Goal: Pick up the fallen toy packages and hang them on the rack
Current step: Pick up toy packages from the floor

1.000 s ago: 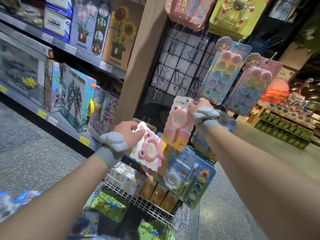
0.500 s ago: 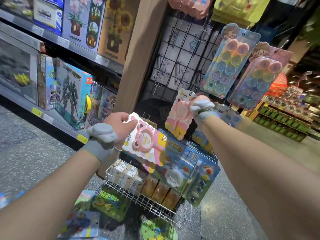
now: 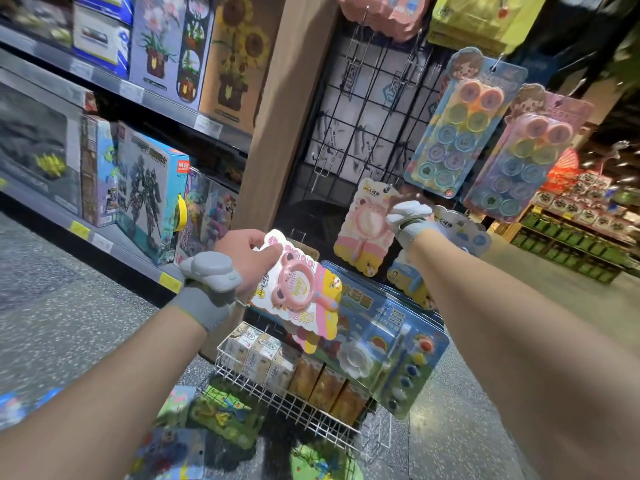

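My left hand (image 3: pixel 242 251) grips a pink bear-shaped toy package (image 3: pixel 298 292) by its top left corner, low in front of the rack. My right hand (image 3: pixel 398 202), mostly hidden behind its wrist band, pinches a second pink package (image 3: pixel 363 226) near its top. That package is held upright against the black wire rack (image 3: pixel 363 109), with its top hole at a metal hook (image 3: pixel 388 188). Whether the hole is on the hook I cannot tell. More packages lie on the floor below: green ones (image 3: pixel 225 410) and a blue one (image 3: pixel 169 455).
Blue paint-set packages (image 3: pixel 391 341) hang low on the rack above a white wire basket (image 3: pixel 277 396) of small boxes. Stamp packs (image 3: pixel 457 126) hang at the upper right. A wooden pillar (image 3: pixel 277 116) and shelves of boxed toys (image 3: pixel 149 188) stand to the left.
My right hand has carried its pink package a little up and right, to the hook on the rack. My left hand still holds its package at about the same spot.
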